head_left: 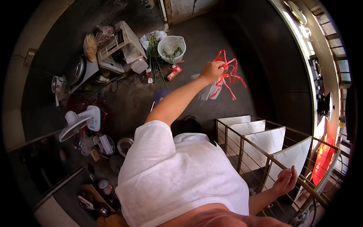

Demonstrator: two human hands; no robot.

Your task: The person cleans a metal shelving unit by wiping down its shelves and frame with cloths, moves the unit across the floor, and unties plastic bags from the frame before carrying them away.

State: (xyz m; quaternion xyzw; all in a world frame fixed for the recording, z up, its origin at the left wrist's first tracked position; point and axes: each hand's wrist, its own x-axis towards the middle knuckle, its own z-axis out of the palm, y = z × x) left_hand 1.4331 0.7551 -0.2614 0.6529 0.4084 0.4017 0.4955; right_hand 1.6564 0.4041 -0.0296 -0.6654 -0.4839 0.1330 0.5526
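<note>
My left hand [212, 72] reaches out over the dark floor, its fingers closed around a bunch of red plastic strings [227, 74]. The loose ends of the strings splay out in several directions. A translucent plastic bag [210, 92] shows below that hand; whether the hand also holds it I cannot tell. My right hand [285, 182] is at the lower right, near the top rail of a metal-framed shelf rack [269, 155]. Its fingers are loosely curled and apart, with nothing visible in them.
A white basin [172, 48] stands beyond my left arm, beside green stalks [152, 51] and a small red box [174, 72]. A tilted plastic crate [126, 38] is farther left. A white fan [81, 122] stands at left. A counter with a stove [317, 68] runs along the right.
</note>
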